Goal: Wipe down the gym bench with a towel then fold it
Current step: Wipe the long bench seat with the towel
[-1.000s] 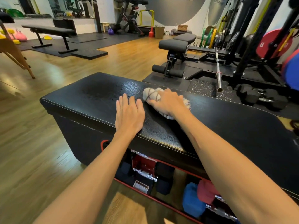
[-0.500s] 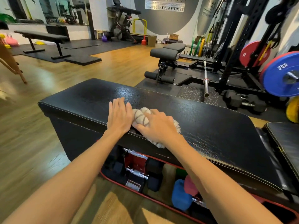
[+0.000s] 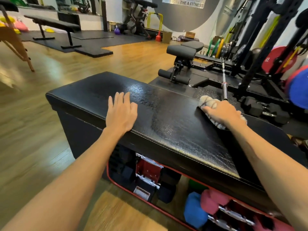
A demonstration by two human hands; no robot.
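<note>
Black vinyl gym bench (image 3: 175, 130) shows wet sheen mid-pad; right hand (image 3: 221, 112) grips bunched towel (image 3: 208, 102) at far edge, left hand (image 3: 121, 112) flat, fingers straight; risk: towel slides off edge w/ overreach.

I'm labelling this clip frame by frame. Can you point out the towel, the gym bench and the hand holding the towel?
towel (image 3: 208, 101): head view, on the bunched end sticking out past the fingers.
gym bench (image 3: 175, 124): head view, on the bare black top pad between the hands.
right hand (image 3: 221, 113): head view, on the back of the hand.
</note>
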